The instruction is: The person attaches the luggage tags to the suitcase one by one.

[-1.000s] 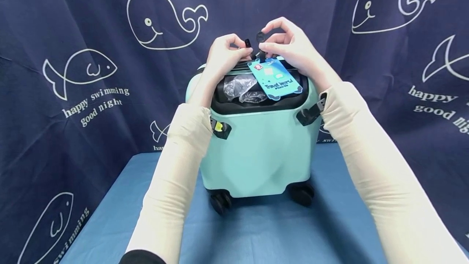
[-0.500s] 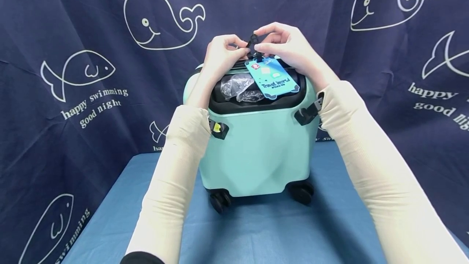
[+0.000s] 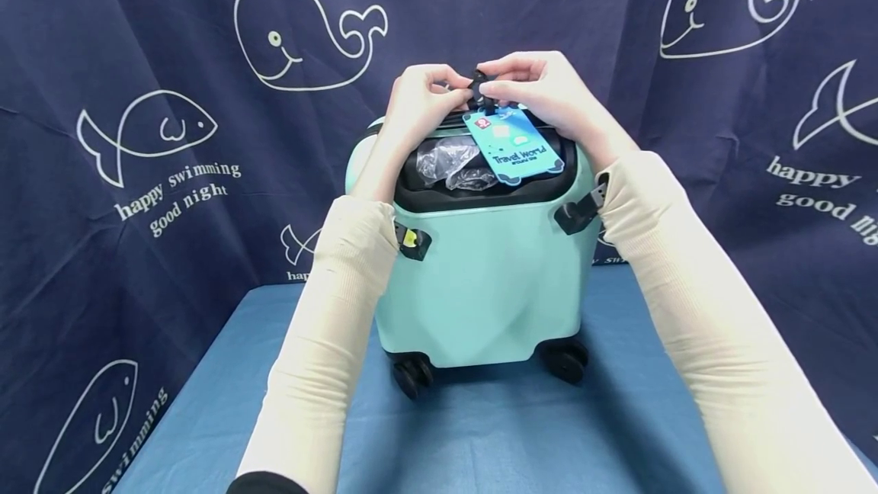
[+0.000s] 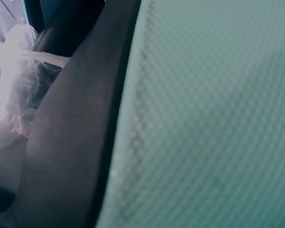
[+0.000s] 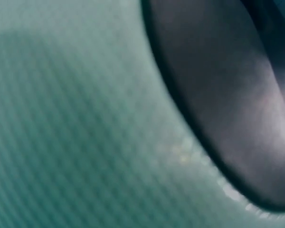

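Observation:
A mint-green suitcase (image 3: pixel 487 280) stands upright on its black wheels in the head view. Over its top edge, my left hand (image 3: pixel 421 101) pinches one end of a black strap (image 3: pixel 479 101) between thumb and forefinger. From the other side my right hand (image 3: pixel 542 86) pinches the strap's other end, and the fingertips of both hands are close together. Off this strap hangs a blue luggage tag (image 3: pixel 516 147) printed "Travel World", lying slanted across the black recessed panel. The fingers hide much of the strap. Neither wrist view shows a hand clearly; the suitcase's textured green shell (image 4: pixel 204 118) fills most of the left one.
Crumpled clear plastic (image 3: pixel 449 158) wraps the handle in the suitcase's black recess. Under the wheels is a blue-covered table (image 3: pixel 473 441). A navy cloth (image 3: pixel 439 6) with whale and fish drawings hangs behind and at the sides.
Both strap ends, which stood apart above the suitcase, are now brought together between the fingers. My right hand has moved slightly left and down; the suitcase stays in place.

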Demonstrator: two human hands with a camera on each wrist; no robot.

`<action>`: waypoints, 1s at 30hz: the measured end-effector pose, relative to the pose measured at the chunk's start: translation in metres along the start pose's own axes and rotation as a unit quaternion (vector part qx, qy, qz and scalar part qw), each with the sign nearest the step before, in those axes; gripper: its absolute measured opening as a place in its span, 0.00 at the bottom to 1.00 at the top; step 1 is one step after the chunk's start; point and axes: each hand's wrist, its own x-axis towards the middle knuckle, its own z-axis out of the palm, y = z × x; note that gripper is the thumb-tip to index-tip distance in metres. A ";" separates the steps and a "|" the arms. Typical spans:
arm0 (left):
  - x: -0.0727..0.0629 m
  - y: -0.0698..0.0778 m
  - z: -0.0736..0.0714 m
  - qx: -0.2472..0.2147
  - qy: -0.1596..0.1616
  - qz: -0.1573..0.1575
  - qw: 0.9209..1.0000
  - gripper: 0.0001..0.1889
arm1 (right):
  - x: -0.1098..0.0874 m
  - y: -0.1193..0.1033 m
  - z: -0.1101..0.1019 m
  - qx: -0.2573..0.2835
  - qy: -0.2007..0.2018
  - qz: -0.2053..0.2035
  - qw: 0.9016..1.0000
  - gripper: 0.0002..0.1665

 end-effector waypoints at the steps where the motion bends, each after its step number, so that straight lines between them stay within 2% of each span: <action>1: 0.000 0.000 0.000 0.002 0.000 0.001 1.000 0.08 | 0.000 0.000 0.000 -0.002 0.001 0.003 1.000 0.21; 11: 0.000 0.000 0.001 0.022 -0.006 0.008 1.000 0.08 | 0.000 -0.002 0.000 -0.043 0.002 0.020 0.999 0.22; 17: -0.001 0.000 0.001 0.019 -0.007 -0.003 1.000 0.08 | 0.001 0.000 0.002 -0.052 0.008 0.008 0.999 0.19; 22: -0.002 -0.001 0.001 0.014 -0.006 0.001 1.000 0.08 | 0.002 0.000 0.002 -0.074 0.018 -0.002 0.997 0.19; 27: -0.001 -0.001 0.000 0.018 -0.009 0.005 1.000 0.08 | 0.002 -0.001 0.001 -0.076 0.022 0.012 0.997 0.20; 30: -0.001 -0.001 0.001 0.014 -0.017 0.007 1.000 0.09 | 0.002 -0.001 0.001 -0.104 0.020 0.019 0.994 0.20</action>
